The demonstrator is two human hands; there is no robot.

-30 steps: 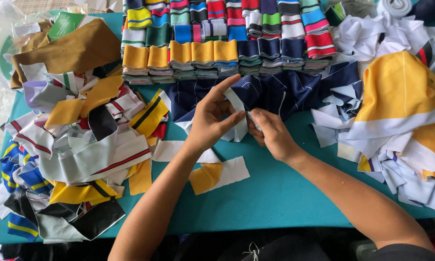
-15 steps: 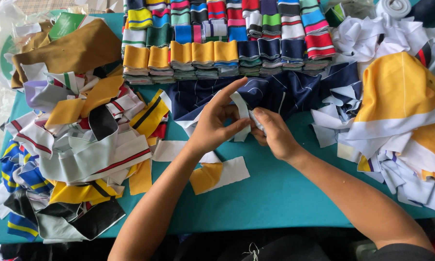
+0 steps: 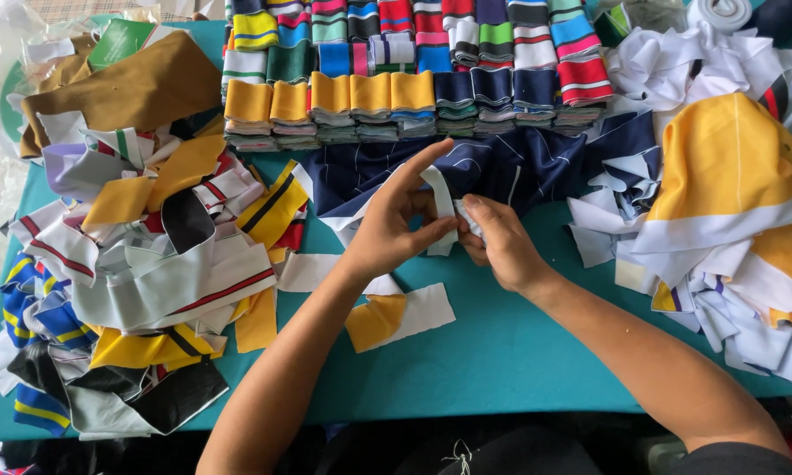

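On the near part of the teal tabletop (image 3: 502, 352) lies a yellow-and-white fabric piece (image 3: 399, 314), just near of the hands. Above it, the left hand (image 3: 394, 229) pinches a white fabric strip (image 3: 440, 204) between thumb and fingers, its forefinger stretched out towards the far right. The right hand (image 3: 502, 242) is closed on the same strip's lower end, touching the left hand. Directly beyond them spreads a navy cloth (image 3: 502, 167). To the left sits a loose heap of mixed scraps (image 3: 141, 281); to the right, a yellow-and-white pile (image 3: 730, 202). Farthest off, rows of folded striped collars (image 3: 414, 62) stand stacked.
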